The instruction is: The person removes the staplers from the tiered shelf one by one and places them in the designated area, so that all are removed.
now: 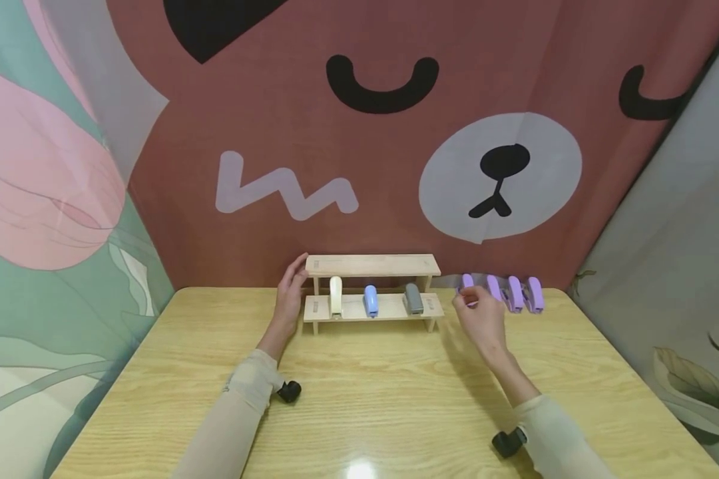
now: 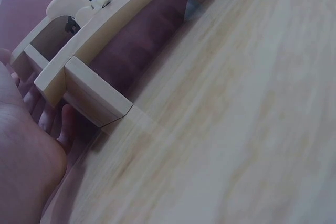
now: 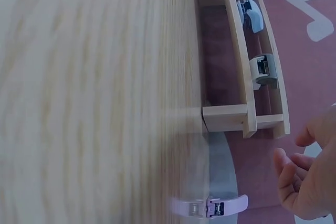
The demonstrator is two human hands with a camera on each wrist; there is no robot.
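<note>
A two-tier wooden rack (image 1: 373,265) stands at the back of the table. On its lower shelf sit a cream stapler (image 1: 335,295), a blue stapler (image 1: 370,301) and a grey stapler (image 1: 414,299). My left hand (image 1: 287,303) is at the rack's left end, its extended fingers along the side of the shelves. To the right of the rack hovers my right hand (image 1: 484,322), with fingers loosely bent and nothing visible between them in the right wrist view. Behind and beside it stand several purple staplers (image 1: 515,295) in a row, one partly hidden by the fingers.
The light wooden table (image 1: 359,392) runs up to a brown curtain (image 1: 263,246) with a bear print, right behind the rack. Another printed curtain (image 1: 683,266) hangs along the right side. Pale green and pink fabric (image 1: 48,299) closes off the left.
</note>
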